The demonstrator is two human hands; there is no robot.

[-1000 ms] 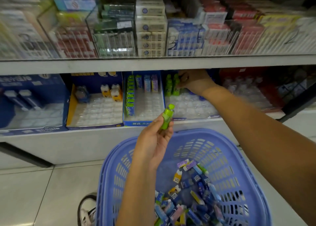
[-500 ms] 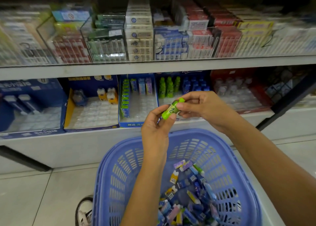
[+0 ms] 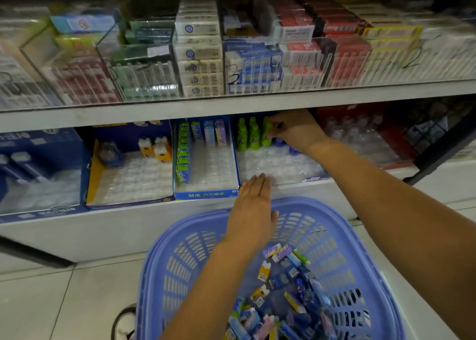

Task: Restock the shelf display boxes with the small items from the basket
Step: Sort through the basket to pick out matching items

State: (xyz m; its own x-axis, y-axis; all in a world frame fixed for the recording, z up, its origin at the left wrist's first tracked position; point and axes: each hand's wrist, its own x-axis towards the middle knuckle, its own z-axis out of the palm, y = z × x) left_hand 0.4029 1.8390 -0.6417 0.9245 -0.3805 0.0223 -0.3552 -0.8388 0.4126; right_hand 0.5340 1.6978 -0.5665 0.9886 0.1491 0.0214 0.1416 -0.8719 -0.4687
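Shop shelving fills the view, and on the lower shelf [image 3: 103, 226] sits the display box [image 3: 278, 164] with its clear socketed tray. At the tray's back row the right hand [image 3: 296, 131] pinches the green bottle [image 3: 265, 140] near its top. The bottle stands upright, third in a row of three, just left of the knuckles. The left hand [image 3: 253, 205] is flat, fingers straight and together, holding nothing, at the box's front lip; whether it touches cannot be told. Directly below it lies the basket [image 3: 360, 249] of small items [image 3: 288, 288], so that hand looks nearer for the next pick.
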